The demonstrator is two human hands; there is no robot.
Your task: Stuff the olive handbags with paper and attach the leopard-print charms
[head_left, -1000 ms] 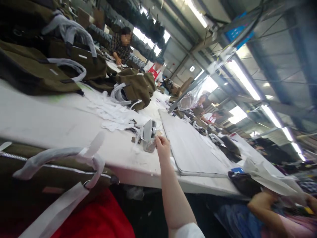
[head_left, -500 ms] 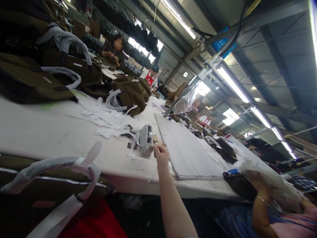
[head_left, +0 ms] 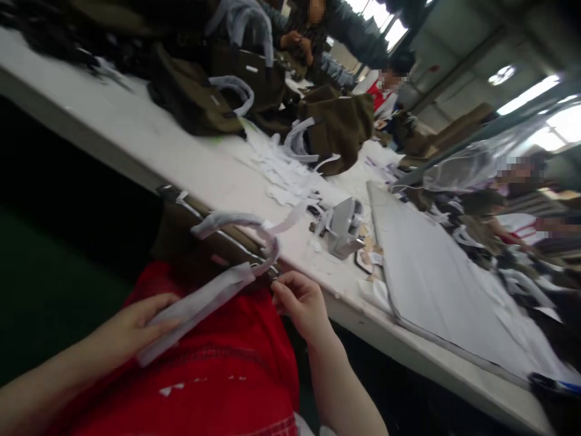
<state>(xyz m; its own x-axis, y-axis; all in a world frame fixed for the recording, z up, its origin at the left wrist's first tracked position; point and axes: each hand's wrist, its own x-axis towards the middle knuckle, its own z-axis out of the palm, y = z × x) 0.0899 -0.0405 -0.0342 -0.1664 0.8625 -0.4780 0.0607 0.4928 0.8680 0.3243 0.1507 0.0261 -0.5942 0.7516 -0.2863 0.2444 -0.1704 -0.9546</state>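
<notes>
An olive-brown bag point(head_left: 175, 233) with a zipper along its top leans against the table edge, over a red apron point(head_left: 227, 375). One of its handles point(head_left: 233, 219) curves upward in a whitish wrapping. My left hand point(head_left: 147, 324) is closed around the lower, flat wrapped length of strap point(head_left: 204, 303). Beside the metal ring at the strap's upper end, my right hand point(head_left: 303, 303) is closed in a pinch near the bag's corner. Whatever is between those fingertips is too small and blurred to name.
On the white table point(head_left: 218, 172) stands a grey open container point(head_left: 345, 227), with paper scraps point(head_left: 284, 172) behind it. More olive bags point(head_left: 338, 118) lie farther back. A large white board point(head_left: 422, 272) lies to the right. Several people work across the table.
My right hand has come back from beside the grey container to the bag's corner. My left hand has come into view, holding the strap. The view has swung left and downward.
</notes>
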